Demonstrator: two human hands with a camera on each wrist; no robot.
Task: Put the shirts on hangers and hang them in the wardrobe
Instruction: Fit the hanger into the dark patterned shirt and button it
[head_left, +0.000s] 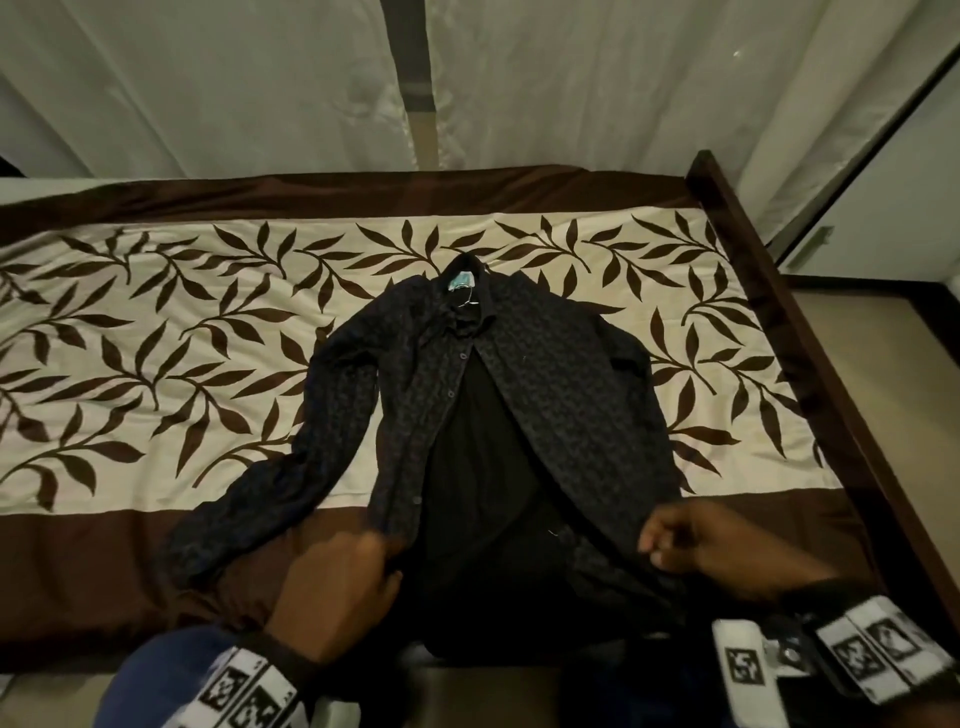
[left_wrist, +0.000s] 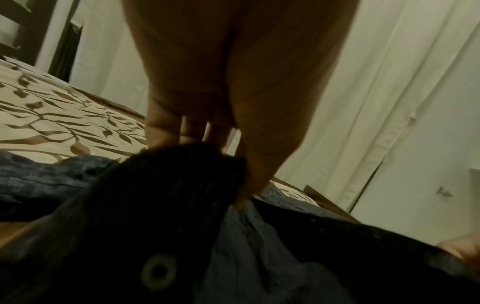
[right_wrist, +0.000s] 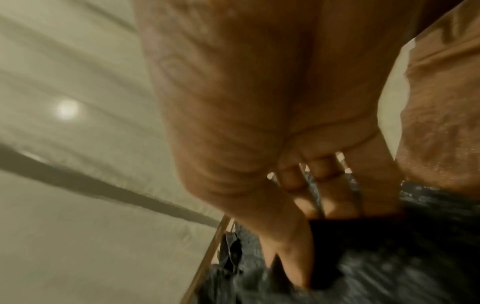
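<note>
A dark patterned button shirt (head_left: 566, 384) lies face up on the bed, collar away from me, its front spread open over a plain black lining. A thin metal hanger hook (head_left: 470, 299) shows inside the collar beside a teal label. My left hand (head_left: 358, 561) grips the lower edge of the shirt's left front panel; in the left wrist view the dark shirt cloth (left_wrist: 166, 195) is bunched under the fingers (left_wrist: 163, 125). My right hand (head_left: 670, 540) pinches the right front panel near the hem, and the right wrist view shows its fingers (right_wrist: 293, 236) curled into the shirt fabric (right_wrist: 389, 257).
The bed cover (head_left: 156, 364) is cream with brown leaves and a brown border. A dark wooden bed frame (head_left: 769, 291) runs along the right side. Pale curtains (head_left: 208, 88) hang behind the bed. Floor (head_left: 883, 395) shows to the right.
</note>
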